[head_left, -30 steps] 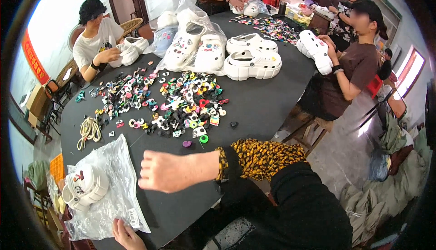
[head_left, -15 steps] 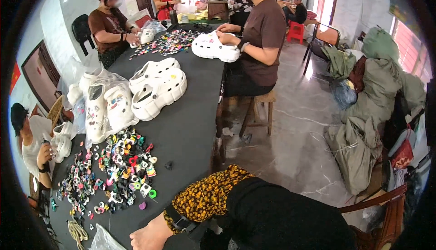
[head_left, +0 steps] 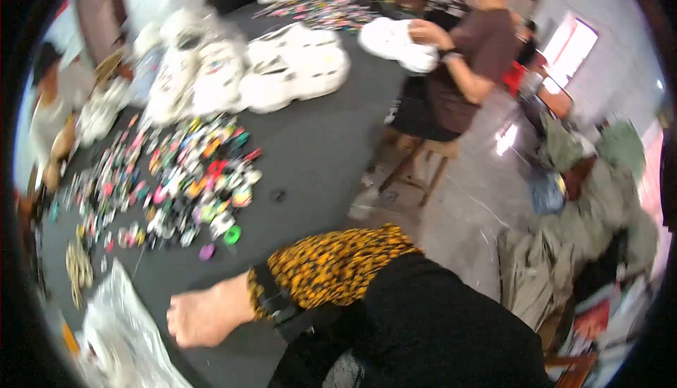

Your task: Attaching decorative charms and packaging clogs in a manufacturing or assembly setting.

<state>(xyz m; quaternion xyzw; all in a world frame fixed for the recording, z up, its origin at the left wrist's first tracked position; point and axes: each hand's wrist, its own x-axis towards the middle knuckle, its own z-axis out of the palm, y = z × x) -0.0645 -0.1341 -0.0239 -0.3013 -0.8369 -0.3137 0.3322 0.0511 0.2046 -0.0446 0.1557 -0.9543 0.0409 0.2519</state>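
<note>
A hand [head_left: 204, 315] is lying on the dark worktop [head_left: 317, 155] near its near edge, coming out of a sleeve patterned in yellow and black [head_left: 331, 264]; which of the person's hands it is cannot be told from this blurred view. Its fingers are curling loosely inward with nothing visibly gripped between them, though the blur is hiding the fingertips. Just beside it, toward the near left corner of the worktop, a crumpled clear plastic bag [head_left: 123, 331] is lying, apart from the hand by a narrow strip of bare surface. Beyond the hand, a purple ring-shaped charm [head_left: 206, 251] and a green one [head_left: 232, 235] are sitting at the near fringe of a broad scatter of small colourful charms [head_left: 176, 176] spreading toward the left edge. A bundle of pale cord [head_left: 79, 267] is lying close to that left edge. Farther back, white clogs [head_left: 293, 70] are piling up across the middle of the worktop. At the right edge, a person in a brown shirt [head_left: 469, 63] is sitting on a wooden stool [head_left: 430, 159], holding another white clog [head_left: 395, 42] in both hands.
</note>
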